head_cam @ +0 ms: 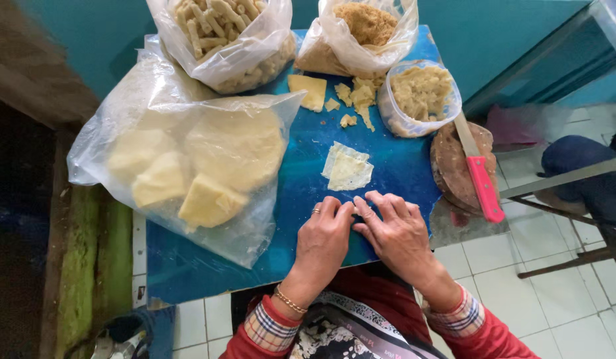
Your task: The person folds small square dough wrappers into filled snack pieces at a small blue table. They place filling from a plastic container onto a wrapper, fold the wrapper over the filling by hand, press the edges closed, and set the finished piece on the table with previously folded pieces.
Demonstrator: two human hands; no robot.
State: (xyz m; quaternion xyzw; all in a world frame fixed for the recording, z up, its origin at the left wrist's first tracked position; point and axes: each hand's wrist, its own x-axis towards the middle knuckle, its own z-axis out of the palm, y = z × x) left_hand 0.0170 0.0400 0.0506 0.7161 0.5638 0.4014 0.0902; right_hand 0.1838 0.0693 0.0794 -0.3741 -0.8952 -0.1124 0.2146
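Head view: both hands work at the near edge of the blue table (188,266). Left hand (324,236) and right hand (398,233) meet fingertip to fingertip, fingers curled and pinched on a small pale piece between them; it is mostly hidden, so I cannot tell its shape. Just beyond lies a flat pale wrapper sheet (348,168), apparently unfilled. Further back: loose crumbled yellow chunks (354,96) on the table, a tub of crumbly filling (421,93), a bag of finished finger-shaped rolls (225,33), a bag of brown crumbs (364,26). A large bag of pale dough blocks (195,166) lies at left, seemingly barely used. Pink-handled knife (481,183) rests on a round board (454,166), well apart. Judgement: many rolls done, much stock left
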